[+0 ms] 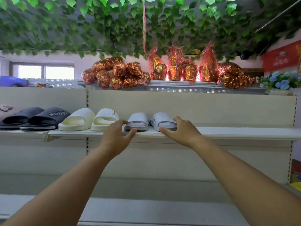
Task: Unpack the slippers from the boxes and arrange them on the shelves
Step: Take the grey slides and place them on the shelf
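Both arms reach up to a white shelf [236, 132] at about head height. A pair of light grey slippers sits on it, heels toward the front edge. The left grey slipper [138, 119] and the right grey slipper [160, 119] lie side by side with a small gap between them.

The left hand [116, 136] is spread wide and relaxed. Its fingertips are at the left side of the left grey slipper and its thumb tip is at the heel corner by the shelf edge. It has no clear grip on it.

The right hand [183, 131] holds the right grey slipper, with fingers curled over the strap's right side and the thumb laid along the heel edge.

Left of the grey pair stands a cream pair of slippers [78, 119], close beside the left hand. Further left is a dark pair [47, 117] with "super" on the strap, then a pinkish item [6, 111] cut off by the frame edge.

On the top shelf lie foil-wrapped bundles [117, 75] in red and gold, with blue flowers [280, 80] at the right. Green leaves [114, 22] hang overhead. A red banner [281, 56] is on the right wall and a window [44, 71] is at far left.
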The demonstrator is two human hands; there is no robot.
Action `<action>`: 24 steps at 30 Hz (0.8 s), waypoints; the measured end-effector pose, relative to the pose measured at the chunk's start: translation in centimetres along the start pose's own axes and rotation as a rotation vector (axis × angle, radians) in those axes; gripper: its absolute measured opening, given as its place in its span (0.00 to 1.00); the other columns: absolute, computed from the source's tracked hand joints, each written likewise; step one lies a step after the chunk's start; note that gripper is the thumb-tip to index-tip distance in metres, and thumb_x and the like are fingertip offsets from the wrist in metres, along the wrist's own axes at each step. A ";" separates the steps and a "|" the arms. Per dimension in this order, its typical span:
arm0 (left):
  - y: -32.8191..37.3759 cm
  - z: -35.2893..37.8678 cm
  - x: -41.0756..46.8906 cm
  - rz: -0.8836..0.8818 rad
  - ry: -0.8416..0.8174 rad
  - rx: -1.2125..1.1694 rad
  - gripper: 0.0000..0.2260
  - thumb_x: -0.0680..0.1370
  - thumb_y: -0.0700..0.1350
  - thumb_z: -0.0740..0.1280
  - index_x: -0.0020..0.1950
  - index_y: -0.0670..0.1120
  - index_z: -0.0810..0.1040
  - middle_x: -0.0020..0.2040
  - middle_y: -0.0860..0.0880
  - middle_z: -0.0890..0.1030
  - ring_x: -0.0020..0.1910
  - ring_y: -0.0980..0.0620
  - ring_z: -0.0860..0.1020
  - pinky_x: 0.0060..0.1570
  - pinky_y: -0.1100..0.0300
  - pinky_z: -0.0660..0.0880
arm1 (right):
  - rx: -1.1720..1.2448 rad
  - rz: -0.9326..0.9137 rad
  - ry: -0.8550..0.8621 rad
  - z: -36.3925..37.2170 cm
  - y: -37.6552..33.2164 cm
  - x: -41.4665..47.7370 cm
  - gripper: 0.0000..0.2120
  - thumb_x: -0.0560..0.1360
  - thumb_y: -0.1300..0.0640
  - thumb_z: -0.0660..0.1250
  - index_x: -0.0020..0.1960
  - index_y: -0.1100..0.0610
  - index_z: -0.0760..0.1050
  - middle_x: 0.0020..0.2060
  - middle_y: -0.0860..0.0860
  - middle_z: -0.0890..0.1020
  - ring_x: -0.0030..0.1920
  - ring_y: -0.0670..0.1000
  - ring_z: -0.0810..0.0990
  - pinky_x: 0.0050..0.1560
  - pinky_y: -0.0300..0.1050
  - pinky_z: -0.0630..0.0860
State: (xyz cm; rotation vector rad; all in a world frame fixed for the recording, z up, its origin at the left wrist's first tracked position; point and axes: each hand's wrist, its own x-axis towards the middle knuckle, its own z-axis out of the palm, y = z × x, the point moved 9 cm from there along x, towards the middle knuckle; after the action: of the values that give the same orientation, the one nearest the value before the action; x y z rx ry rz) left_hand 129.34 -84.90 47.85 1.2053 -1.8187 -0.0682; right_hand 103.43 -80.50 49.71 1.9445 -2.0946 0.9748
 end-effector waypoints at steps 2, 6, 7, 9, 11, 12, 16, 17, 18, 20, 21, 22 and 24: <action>-0.4 -1.3 -1.1 0.030 0.073 -0.057 0.23 0.79 0.57 0.69 0.70 0.46 0.75 0.66 0.47 0.79 0.66 0.48 0.75 0.64 0.52 0.71 | -0.013 -0.042 -0.018 -0.7 -0.3 -0.6 0.43 0.72 0.27 0.65 0.75 0.55 0.65 0.65 0.54 0.77 0.60 0.55 0.77 0.55 0.50 0.77; -0.2 -4.2 -2.6 0.139 0.119 -0.031 0.21 0.78 0.54 0.71 0.66 0.45 0.78 0.63 0.47 0.82 0.64 0.47 0.77 0.63 0.50 0.73 | -0.006 -0.124 -0.007 -1.7 -2.2 -2.4 0.42 0.72 0.30 0.68 0.76 0.53 0.65 0.70 0.52 0.74 0.67 0.54 0.74 0.64 0.50 0.74; 0.0 -5.1 -2.9 0.166 0.117 -0.012 0.20 0.78 0.54 0.71 0.66 0.45 0.79 0.63 0.46 0.82 0.63 0.47 0.78 0.63 0.50 0.73 | 0.001 -0.142 -0.011 -1.7 -3.0 -3.0 0.42 0.72 0.31 0.69 0.77 0.53 0.64 0.72 0.52 0.72 0.70 0.54 0.72 0.67 0.50 0.73; 0.3 -6.9 -3.8 0.222 0.113 0.042 0.20 0.78 0.54 0.71 0.66 0.45 0.79 0.63 0.45 0.82 0.64 0.45 0.78 0.63 0.50 0.73 | -0.011 -0.180 -0.021 -1.5 -4.9 -4.3 0.42 0.73 0.32 0.69 0.79 0.52 0.63 0.75 0.51 0.70 0.73 0.53 0.70 0.70 0.50 0.70; 0.1 -8.7 -4.8 0.276 0.093 0.097 0.22 0.78 0.55 0.71 0.68 0.46 0.78 0.65 0.45 0.81 0.65 0.44 0.77 0.63 0.49 0.73 | -0.033 -0.214 -0.020 -0.9 -7.1 -5.7 0.42 0.72 0.31 0.69 0.78 0.51 0.63 0.74 0.51 0.70 0.72 0.53 0.70 0.69 0.49 0.70; -0.3 -9.6 -5.4 0.298 0.079 0.124 0.23 0.78 0.57 0.70 0.69 0.47 0.78 0.65 0.45 0.81 0.65 0.44 0.77 0.64 0.47 0.73 | -0.040 -0.227 -0.021 -0.5 -8.3 -6.5 0.41 0.72 0.31 0.69 0.78 0.50 0.63 0.74 0.50 0.71 0.72 0.53 0.70 0.69 0.50 0.70; -3.6 -13.1 -8.2 0.319 0.009 0.249 0.27 0.77 0.63 0.66 0.72 0.51 0.75 0.68 0.49 0.79 0.69 0.46 0.74 0.67 0.43 0.72 | -0.002 -0.283 -0.040 2.1 -13.8 -9.8 0.41 0.72 0.30 0.68 0.78 0.48 0.63 0.75 0.48 0.70 0.74 0.51 0.68 0.72 0.50 0.68; -4.8 -14.2 -9.0 0.319 -0.004 0.278 0.27 0.77 0.65 0.65 0.72 0.52 0.74 0.69 0.50 0.79 0.70 0.46 0.74 0.67 0.43 0.72 | 0.010 -0.293 -0.051 3.1 -15.2 -10.6 0.41 0.72 0.30 0.68 0.78 0.47 0.62 0.75 0.48 0.69 0.75 0.50 0.67 0.72 0.50 0.68; -6.0 -15.3 -9.9 0.316 -0.013 0.300 0.28 0.77 0.66 0.64 0.72 0.52 0.74 0.69 0.50 0.79 0.69 0.46 0.74 0.67 0.43 0.72 | 0.016 -0.294 -0.068 4.1 -16.8 -11.5 0.41 0.72 0.30 0.68 0.78 0.47 0.62 0.76 0.48 0.68 0.75 0.50 0.67 0.73 0.49 0.67; -9.0 -17.8 -11.8 0.298 -0.037 0.332 0.29 0.77 0.67 0.63 0.72 0.52 0.74 0.68 0.50 0.79 0.69 0.45 0.75 0.67 0.43 0.71 | 0.022 -0.297 -0.103 6.5 -19.9 -13.2 0.42 0.72 0.30 0.68 0.79 0.48 0.62 0.77 0.48 0.67 0.76 0.50 0.66 0.73 0.48 0.65; -10.7 -19.0 -12.8 0.284 -0.056 0.345 0.29 0.77 0.67 0.64 0.72 0.52 0.74 0.69 0.49 0.79 0.68 0.44 0.76 0.67 0.43 0.71 | 0.032 -0.306 -0.118 7.8 -21.6 -14.0 0.42 0.72 0.30 0.68 0.79 0.48 0.62 0.77 0.48 0.67 0.76 0.50 0.66 0.74 0.48 0.64; -12.5 -20.2 -13.8 0.267 -0.076 0.355 0.29 0.78 0.66 0.65 0.73 0.51 0.74 0.69 0.48 0.78 0.68 0.45 0.76 0.67 0.43 0.71 | 0.047 -0.316 -0.133 9.1 -23.4 -14.8 0.42 0.72 0.30 0.68 0.79 0.49 0.62 0.77 0.48 0.67 0.76 0.50 0.66 0.73 0.47 0.63; -16.3 -22.7 -15.9 0.224 -0.109 0.358 0.29 0.77 0.64 0.65 0.74 0.50 0.72 0.69 0.47 0.78 0.68 0.45 0.75 0.67 0.43 0.72 | 0.087 -0.334 -0.160 11.8 -26.8 -16.3 0.41 0.72 0.31 0.69 0.79 0.49 0.63 0.76 0.47 0.68 0.75 0.49 0.66 0.73 0.45 0.63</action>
State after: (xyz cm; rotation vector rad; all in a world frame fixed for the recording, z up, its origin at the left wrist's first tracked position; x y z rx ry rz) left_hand 158.30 -72.09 42.46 1.2493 -2.1121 0.3379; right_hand 134.92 -71.89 42.17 2.3862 -1.7385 0.8790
